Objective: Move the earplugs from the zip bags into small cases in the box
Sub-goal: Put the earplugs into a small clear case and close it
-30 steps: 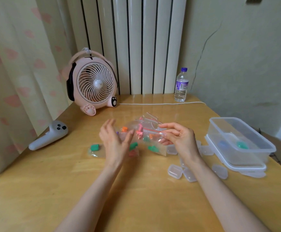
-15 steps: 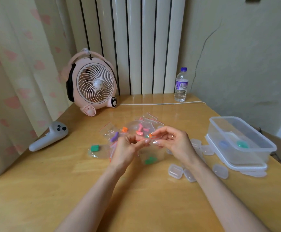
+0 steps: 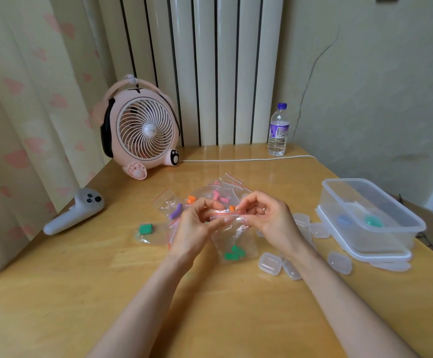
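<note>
At the middle of a wooden table [image 3: 86, 301], the left hand [image 3: 193, 227] and right hand [image 3: 270, 223] each pinch the red-striped top edge of a clear zip bag [image 3: 241, 236] between thumb and curled fingertips; the bag hangs with green earplugs [image 3: 234, 253] at its bottom. Just behind lie more zip bags [image 3: 219, 193] of orange, pink and purple earplugs, and clear small cases [image 3: 270, 263] are scattered beside the right wrist, between the hands and the clear plastic box [image 3: 390, 223] near the table's right edge. A grey controller [image 3: 73, 214] lies near the left edge, a pink fan [image 3: 143, 130] and water bottle [image 3: 277, 130] stand along the far edge, and bare tabletop spreads under the forearms.
</note>
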A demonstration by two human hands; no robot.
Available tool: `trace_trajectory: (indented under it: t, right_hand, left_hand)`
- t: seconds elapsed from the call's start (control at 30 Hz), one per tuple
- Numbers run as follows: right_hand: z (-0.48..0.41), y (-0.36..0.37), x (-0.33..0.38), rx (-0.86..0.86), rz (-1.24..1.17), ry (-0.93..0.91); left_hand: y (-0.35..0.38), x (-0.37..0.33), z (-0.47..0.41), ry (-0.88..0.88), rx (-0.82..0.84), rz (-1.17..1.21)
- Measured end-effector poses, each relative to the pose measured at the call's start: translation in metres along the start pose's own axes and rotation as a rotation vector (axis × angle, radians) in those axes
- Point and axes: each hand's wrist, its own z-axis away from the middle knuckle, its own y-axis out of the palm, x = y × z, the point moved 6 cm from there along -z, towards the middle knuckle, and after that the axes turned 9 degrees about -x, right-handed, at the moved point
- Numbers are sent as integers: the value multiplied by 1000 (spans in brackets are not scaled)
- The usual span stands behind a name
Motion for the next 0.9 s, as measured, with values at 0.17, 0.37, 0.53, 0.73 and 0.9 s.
trace_trajectory:
  t: [0.17,0.37,0.53,0.73,0.9]
  right_hand:
    - [1,0,3,25,32,21]
    - [3,5,1,75,69,21]
    - [1,4,-1,64,52,36]
    - [6,9,-5,235,99,80]
    - [7,7,-2,236,7,176]
  left_hand:
    - [-1,1,-1,-31,-6,38]
    - [-4,2,-3,-15,-36,10]
    - [-1,-1,0,-8,8,30]
    - [2,-9,2,72,98,28]
    - [2,-8,1,115,165,-108]
